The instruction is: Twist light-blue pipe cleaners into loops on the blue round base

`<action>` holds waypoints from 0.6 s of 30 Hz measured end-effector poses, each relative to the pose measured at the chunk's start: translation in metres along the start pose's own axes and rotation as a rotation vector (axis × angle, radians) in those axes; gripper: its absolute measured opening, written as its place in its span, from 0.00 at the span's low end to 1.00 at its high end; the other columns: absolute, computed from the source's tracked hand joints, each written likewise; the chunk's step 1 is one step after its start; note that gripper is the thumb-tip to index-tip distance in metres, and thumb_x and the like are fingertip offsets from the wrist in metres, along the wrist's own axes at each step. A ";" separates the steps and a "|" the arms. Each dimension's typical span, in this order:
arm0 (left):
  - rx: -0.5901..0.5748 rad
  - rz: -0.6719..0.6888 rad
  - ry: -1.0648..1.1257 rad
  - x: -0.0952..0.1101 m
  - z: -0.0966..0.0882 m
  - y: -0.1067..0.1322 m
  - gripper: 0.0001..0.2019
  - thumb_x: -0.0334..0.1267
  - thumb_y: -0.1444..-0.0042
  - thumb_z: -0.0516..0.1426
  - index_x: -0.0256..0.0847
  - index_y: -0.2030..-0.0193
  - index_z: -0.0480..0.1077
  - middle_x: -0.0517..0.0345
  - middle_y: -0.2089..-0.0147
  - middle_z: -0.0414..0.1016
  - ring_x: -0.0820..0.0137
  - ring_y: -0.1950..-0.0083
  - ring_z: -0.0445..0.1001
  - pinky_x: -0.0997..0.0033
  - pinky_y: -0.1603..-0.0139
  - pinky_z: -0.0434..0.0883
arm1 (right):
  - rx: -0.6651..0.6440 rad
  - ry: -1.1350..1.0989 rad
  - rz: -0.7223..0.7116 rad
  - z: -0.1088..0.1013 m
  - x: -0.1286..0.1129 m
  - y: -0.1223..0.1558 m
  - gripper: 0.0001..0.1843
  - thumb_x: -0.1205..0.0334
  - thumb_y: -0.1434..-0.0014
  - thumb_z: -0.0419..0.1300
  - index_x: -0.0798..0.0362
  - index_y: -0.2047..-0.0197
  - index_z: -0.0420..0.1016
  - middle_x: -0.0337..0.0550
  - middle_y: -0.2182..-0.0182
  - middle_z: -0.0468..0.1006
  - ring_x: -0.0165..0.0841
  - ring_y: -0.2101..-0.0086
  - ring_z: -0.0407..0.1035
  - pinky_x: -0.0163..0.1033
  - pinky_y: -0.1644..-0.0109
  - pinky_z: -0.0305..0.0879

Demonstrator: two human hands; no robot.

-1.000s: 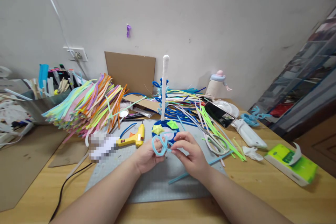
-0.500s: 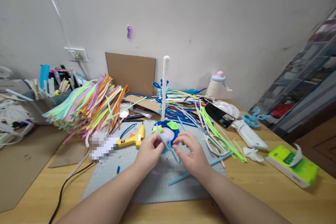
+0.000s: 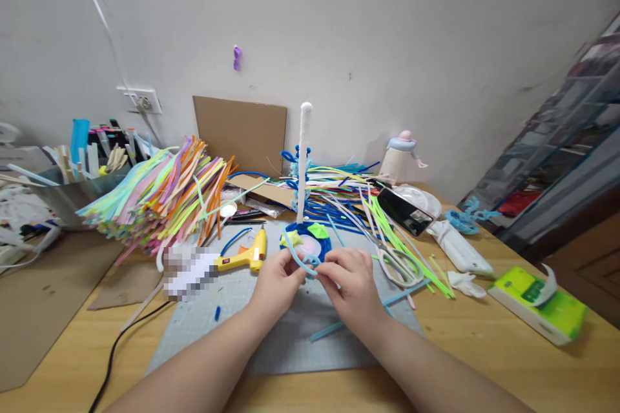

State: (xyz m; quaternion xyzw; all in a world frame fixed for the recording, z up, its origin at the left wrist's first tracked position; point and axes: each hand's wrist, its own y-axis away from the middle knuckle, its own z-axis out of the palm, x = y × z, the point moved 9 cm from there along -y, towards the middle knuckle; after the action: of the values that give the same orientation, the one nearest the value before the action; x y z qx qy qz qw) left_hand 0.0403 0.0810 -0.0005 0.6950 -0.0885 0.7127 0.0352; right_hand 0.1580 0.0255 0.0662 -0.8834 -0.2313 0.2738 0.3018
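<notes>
Between my hands is a light blue pipe cleaner (image 3: 294,246), bent into a small loop, with one end sticking up to the left. My left hand (image 3: 278,284) pinches it from the left. The fingers of my right hand (image 3: 349,277) are closed on its other side. Just beyond stands a round dark blue base (image 3: 325,246) with a pale pink centre and a yellow star (image 3: 290,238) and a green star (image 3: 318,230) on it. A white wrapped post (image 3: 303,161) rises upright at its back edge. My fingers hide part of the loop.
A yellow glue gun (image 3: 252,255) lies left of my hands on the grey cutting mat (image 3: 213,348). Scissors (image 3: 400,266), green pipe cleaners and a phone (image 3: 405,211) lie to the right. A large multicoloured bundle of pipe cleaners (image 3: 165,197) fills the back left.
My right hand has moved slightly left, and its fingers have closed on the light blue pipe cleaner. The loop now sits tighter between both hands.
</notes>
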 end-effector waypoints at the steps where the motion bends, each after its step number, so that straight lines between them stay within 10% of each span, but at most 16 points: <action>1: 0.027 -0.010 -0.005 0.000 -0.003 0.000 0.08 0.37 0.59 0.62 0.38 0.71 0.70 0.61 0.77 0.70 0.74 0.77 0.66 0.75 0.75 0.63 | 0.009 0.017 -0.009 -0.001 -0.001 0.000 0.06 0.65 0.43 0.56 0.47 0.68 0.73 0.41 0.67 0.72 0.37 0.63 0.62 0.45 0.58 0.49; 12: 0.146 -0.011 -0.013 0.010 -0.018 -0.006 0.08 0.37 0.60 0.62 0.37 0.76 0.68 0.63 0.82 0.69 0.74 0.80 0.65 0.76 0.79 0.61 | 0.073 0.028 -0.081 -0.013 -0.011 0.003 0.09 0.68 0.44 0.56 0.43 0.68 0.74 0.39 0.65 0.74 0.37 0.61 0.63 0.49 0.53 0.47; 18: 0.119 -0.044 0.099 0.009 -0.014 -0.007 0.11 0.38 0.64 0.65 0.36 0.76 0.69 0.60 0.78 0.71 0.73 0.75 0.68 0.75 0.73 0.64 | 0.117 -0.310 0.140 -0.010 0.011 0.003 0.03 0.64 0.44 0.56 0.49 0.68 0.71 0.41 0.70 0.74 0.35 0.66 0.66 0.43 0.58 0.57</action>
State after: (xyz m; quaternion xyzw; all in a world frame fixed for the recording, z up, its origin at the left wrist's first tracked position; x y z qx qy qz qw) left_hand 0.0273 0.0901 0.0087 0.6617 -0.0285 0.7491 0.0138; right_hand 0.1730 0.0255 0.0674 -0.8256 -0.1969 0.4398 0.2936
